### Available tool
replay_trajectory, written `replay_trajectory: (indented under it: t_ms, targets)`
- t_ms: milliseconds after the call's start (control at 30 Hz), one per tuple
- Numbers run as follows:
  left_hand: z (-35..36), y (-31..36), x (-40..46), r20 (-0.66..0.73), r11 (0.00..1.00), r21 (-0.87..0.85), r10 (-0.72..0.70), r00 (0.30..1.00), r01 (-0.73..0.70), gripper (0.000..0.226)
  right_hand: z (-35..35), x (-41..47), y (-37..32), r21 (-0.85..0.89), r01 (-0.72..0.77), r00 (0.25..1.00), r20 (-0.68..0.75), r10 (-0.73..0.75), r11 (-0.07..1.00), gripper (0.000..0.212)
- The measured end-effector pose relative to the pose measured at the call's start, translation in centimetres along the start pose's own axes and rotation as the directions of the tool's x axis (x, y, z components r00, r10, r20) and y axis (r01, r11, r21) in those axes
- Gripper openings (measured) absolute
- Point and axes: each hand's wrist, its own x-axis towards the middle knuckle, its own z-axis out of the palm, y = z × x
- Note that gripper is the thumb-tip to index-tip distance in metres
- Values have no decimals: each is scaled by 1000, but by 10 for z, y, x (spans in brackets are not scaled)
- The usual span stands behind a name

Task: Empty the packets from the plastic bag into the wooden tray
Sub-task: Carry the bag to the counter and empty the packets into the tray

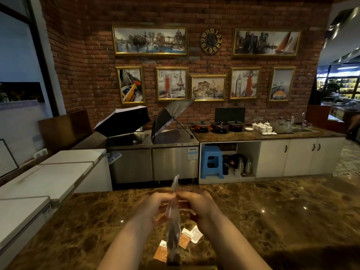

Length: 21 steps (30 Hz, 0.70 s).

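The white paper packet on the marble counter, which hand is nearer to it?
Right. The right hand is just above the white paper packet; the left hand is farther, across the clear plastic bag both pinch.

Clear glossy plastic bag (172, 215) over polished, glossy brown marble counter (272, 221); paper-look packets (185, 240) lying on that counter, orange and white, matt. Behind the counter: brushed metal cabinets (152, 162), rough red brick wall (87, 84).

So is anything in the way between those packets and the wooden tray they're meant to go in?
That can't be judged: no wooden tray shows in this view. Both hands, left and right, hold the clear plastic bag above the marble counter, where a few orange and white packets already lie loose.
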Motion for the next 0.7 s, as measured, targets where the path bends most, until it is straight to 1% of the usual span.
replay_trajectory:
  t_ms: [67, 100, 167, 200, 233, 267, 300, 367, 400, 433, 567, 633, 700]
  targets:
    - [-2, 0, -1, 10, 999, -46, 10, 1000, -10, 18, 3, -1, 3, -58, 16, 1000, -23, -18, 998, 17]
    - [-4, 1, -1, -15, 997, -73, 19, 1000, -20, 16, 4, -1, 3, -68, 15, 999, -39, -18, 998, 18]
    - [-10, 4, 4, -134, 991, -124, 33, 990, -50, 12, -1, -2, 2, -24, -17, 995, -94, 14, 1000, 14]
    - [-15, 6, 8, -217, 992, -111, 39, 975, -64, 12, -5, -3, 0, -4, -40, 991, -124, 39, 999, 12]
    - [-21, 6, 12, -302, 997, -45, 53, 952, -70, 12, -12, -2, -2, -2, -57, 987, -153, 56, 998, 12]
    - [-27, 5, 14, -374, 995, 71, 87, 923, -65, 10, -18, -1, -2, -29, -64, 985, -162, 58, 998, 15]
    - [-31, 3, 15, -402, 977, 201, 147, 904, -70, 9, -22, -1, -1, -65, -64, 986, -156, 53, 996, 16]
    - [-33, -2, 15, -347, 901, 418, 274, 897, -114, 10, -22, 1, 2, -108, -67, 989, -136, 52, 992, 17]
    - [-32, -4, 15, -312, 872, 471, 306, 899, -133, 9, -21, 1, 4, -103, -77, 990, -129, 64, 992, 18]
    - [-30, -5, 12, -287, 864, 478, 321, 902, -156, 9, -21, 1, 5, -88, -91, 989, -123, 80, 992, 18]
    - [-25, -5, 7, -234, 905, 383, 290, 928, -186, 6, -30, -2, 10, -44, -118, 988, -105, 113, 992, 17]
    - [-21, -4, 4, -211, 938, 288, 258, 943, -192, 2, -39, -5, 16, -32, -129, 988, -87, 126, 991, 19]
    - [-9, -5, 0, -178, 954, 233, 234, 956, -190, 2, -52, -10, 30, -32, -166, 984, -68, 164, 986, 22]
